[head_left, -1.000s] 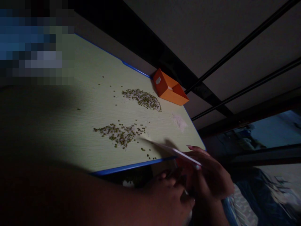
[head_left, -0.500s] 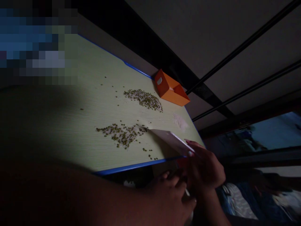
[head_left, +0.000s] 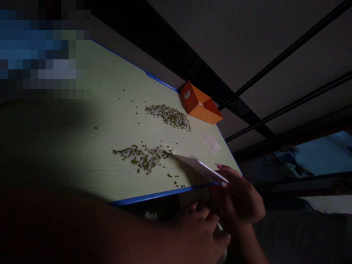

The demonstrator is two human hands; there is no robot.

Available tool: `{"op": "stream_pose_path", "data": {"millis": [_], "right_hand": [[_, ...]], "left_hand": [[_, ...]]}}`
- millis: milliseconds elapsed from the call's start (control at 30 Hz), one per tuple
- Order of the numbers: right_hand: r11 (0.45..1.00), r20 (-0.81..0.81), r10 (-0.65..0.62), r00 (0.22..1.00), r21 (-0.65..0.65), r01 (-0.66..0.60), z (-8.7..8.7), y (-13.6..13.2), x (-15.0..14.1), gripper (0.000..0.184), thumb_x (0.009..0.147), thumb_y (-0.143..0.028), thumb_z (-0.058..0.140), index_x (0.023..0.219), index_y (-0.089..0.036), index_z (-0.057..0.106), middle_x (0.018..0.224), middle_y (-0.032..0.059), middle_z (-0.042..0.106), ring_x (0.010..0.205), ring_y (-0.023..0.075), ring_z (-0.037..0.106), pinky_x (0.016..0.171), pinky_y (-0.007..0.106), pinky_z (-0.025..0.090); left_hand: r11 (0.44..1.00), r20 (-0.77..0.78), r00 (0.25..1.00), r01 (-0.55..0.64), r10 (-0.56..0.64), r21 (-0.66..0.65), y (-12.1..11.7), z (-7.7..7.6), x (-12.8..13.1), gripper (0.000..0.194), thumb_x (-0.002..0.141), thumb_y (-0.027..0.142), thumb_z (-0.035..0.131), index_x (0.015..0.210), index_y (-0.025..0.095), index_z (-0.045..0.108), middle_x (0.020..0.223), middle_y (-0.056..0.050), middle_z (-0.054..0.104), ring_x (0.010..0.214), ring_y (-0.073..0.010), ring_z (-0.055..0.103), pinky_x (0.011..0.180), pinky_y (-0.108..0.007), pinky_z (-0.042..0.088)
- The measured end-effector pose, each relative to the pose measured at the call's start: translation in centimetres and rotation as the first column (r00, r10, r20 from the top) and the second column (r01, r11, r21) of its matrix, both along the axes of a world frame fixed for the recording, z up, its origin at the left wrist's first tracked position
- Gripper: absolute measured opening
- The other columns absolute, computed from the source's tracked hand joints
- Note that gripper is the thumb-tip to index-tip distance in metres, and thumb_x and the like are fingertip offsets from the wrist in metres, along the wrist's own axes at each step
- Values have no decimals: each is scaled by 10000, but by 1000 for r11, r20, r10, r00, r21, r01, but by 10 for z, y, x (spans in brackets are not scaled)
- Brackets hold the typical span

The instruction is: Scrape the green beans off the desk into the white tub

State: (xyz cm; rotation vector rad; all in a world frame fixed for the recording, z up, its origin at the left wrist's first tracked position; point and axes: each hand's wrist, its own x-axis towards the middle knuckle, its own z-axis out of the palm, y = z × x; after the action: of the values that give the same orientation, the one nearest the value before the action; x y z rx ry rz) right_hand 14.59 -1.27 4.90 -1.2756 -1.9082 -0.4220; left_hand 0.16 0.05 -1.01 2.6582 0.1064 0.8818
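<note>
- Right hand [head_left: 242, 194]: fingers pinched on white card [head_left: 202, 169], tip near beans [head_left: 145, 158]
- Left hand [head_left: 202, 227]: fingers part-curled — can't tell grip
- Orange box [head_left: 203, 112] on table [head_left: 104, 157]

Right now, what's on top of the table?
A near pile and far pile of greenish beans with pale grains, a pale patch, an orange box. What the white card covers is hidden.

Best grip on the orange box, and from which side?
Probably pinch the rim of the orange box on the long wall facing the pale heap, coming from above. Its top looks open, so one finger could go inside; that wall faces table surface, while the opposite wall sits by the table's edge.
</note>
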Motion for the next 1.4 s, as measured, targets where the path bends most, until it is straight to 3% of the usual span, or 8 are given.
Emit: {"op": "stream_pose_path", "data": {"millis": [233,433,567,800,867,1033,1200,1400], "right_hand": [[995,19,-90,996,41,89,-6,4,0,200,864,-125,595,1026,-235,638,894,50,773,895,246,744,785,426,637],[999,58,-25,998,46,22,2,5,-8,262,818,-73,629,1038,-213,644,882,32,774,865,237,750,783,400,640],[995,168,-96,981,50,89,6,9,-8,250,842,-86,613,1056,-212,641,858,23,771,848,216,750,808,349,628],[948,234,-294,927,195,251,3,5,-1,204,857,-134,628,1043,-211,658,813,40,755,782,216,751,738,316,630],[955,217,-275,936,170,241,3,3,-2,225,869,-134,607,1078,-209,648,831,46,752,788,221,750,733,333,632],[996,168,-88,982,47,81,6,5,-9,271,868,-119,601,1116,-226,621,855,28,755,804,207,746,772,351,635],[993,175,-117,978,11,117,10,8,-12,173,876,-156,596,1033,-203,651,868,54,753,806,215,740,774,364,639],[989,157,-132,979,81,120,4,8,-6,201,872,-134,608,1057,-213,623,841,33,746,805,210,742,777,363,638]], "left_hand": [[1000,3,1000,1,-1,4,1,1,0,350,875,385,394,1146,327,608,1027,-88,680,972,-275,628,770,-426,503],[1000,16,1000,4,-4,15,1,0,2,337,878,380,381,1085,312,638,984,-94,680,879,-249,627,727,-407,497],[1000,29,1000,-5,5,24,1,-1,3,336,878,374,377,1086,302,631,982,-93,681,876,-255,633,715,-411,502],[999,42,999,-22,20,31,1,-2,5,341,892,368,345,1104,338,610,1009,-77,688,966,-275,639,738,-418,516],[999,40,999,-19,17,30,1,-2,4,335,890,372,354,1103,336,609,994,-72,688,967,-274,639,737,-416,517],[999,41,999,-22,20,37,0,-2,3,305,879,363,375,1042,306,626,910,-65,675,836,-242,641,709,-408,514],[998,59,998,-35,32,48,1,-3,5,303,876,371,384,1046,309,626,843,-51,660,796,-240,634,676,-392,496],[998,62,997,-40,37,48,-1,-4,5,315,877,390,386,1070,324,626,997,-79,687,851,-241,636,718,-402,496]]}}
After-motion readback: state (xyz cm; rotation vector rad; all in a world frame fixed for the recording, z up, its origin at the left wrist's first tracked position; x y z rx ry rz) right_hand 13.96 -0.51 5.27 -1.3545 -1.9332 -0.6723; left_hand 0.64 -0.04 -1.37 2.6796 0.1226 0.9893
